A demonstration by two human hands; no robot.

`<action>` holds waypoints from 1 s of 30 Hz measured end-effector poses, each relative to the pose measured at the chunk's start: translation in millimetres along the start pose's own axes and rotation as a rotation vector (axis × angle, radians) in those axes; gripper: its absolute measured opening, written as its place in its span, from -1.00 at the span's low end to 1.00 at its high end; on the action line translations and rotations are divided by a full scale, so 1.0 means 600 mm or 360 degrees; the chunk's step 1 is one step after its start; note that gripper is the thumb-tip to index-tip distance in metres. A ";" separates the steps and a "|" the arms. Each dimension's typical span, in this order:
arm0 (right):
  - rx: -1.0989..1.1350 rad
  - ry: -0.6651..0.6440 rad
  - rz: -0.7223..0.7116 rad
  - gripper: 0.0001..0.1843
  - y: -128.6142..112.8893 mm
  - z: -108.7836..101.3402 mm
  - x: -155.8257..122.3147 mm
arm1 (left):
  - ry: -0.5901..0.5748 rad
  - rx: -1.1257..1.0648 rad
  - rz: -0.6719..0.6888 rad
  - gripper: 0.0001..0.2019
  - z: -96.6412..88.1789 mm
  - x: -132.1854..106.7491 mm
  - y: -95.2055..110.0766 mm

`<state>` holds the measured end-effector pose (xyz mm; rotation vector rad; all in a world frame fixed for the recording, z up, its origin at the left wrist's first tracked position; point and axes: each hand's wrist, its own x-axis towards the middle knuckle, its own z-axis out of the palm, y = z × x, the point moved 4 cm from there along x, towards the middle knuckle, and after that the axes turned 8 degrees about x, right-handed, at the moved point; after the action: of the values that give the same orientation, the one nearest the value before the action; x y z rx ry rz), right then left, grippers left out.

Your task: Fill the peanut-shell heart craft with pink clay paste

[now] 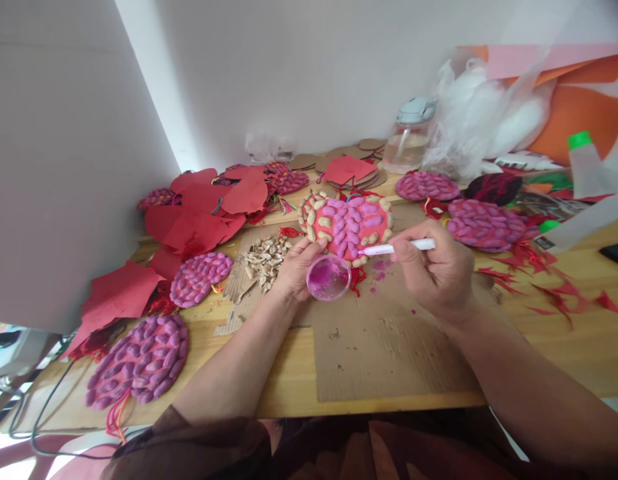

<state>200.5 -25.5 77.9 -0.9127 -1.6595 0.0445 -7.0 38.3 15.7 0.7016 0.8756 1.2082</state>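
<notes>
Over the cardboard (389, 353), a round red plaque (347, 227) covered in peanut shells is tilted up toward me. Its middle shells are painted pinkish purple, while those around the edge are bare tan. My left hand (297, 270) grips the plaque's lower left edge, together with a small clear cup (329, 279) of purple paint. A white-handled paintbrush (399, 247) is pinched in the closed fingers of my right hand (433, 270). Its purple tip meets the shells at the plaque's lower edge.
Loose peanut shells (266, 263) lie left of the plaque. Purple-painted plaques (141, 360) and red paper pieces (121, 293) spread along the left. At the back stand a lidded water jar (407, 137) and plastic bags (481, 113). Red scraps (563, 297) lie on the right.
</notes>
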 end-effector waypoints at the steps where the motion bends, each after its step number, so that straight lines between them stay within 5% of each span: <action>1: 0.0016 0.0014 0.0012 -0.84 0.001 0.000 0.000 | -0.0002 0.0024 0.0003 -0.69 -0.002 0.001 0.000; 21: -0.0123 -0.0010 -0.0286 -0.93 -0.012 0.010 -0.002 | 0.0119 -0.0091 0.0077 -0.75 0.006 -0.005 0.005; 30: -0.0132 0.0063 -0.0166 -0.88 -0.012 0.009 -0.006 | 0.0115 -0.0079 0.0100 -0.71 0.011 -0.011 0.006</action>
<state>192.3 -30.2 76.7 -0.8824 -1.6799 -0.1139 -3.7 32.5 23.3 0.6524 0.8859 1.3138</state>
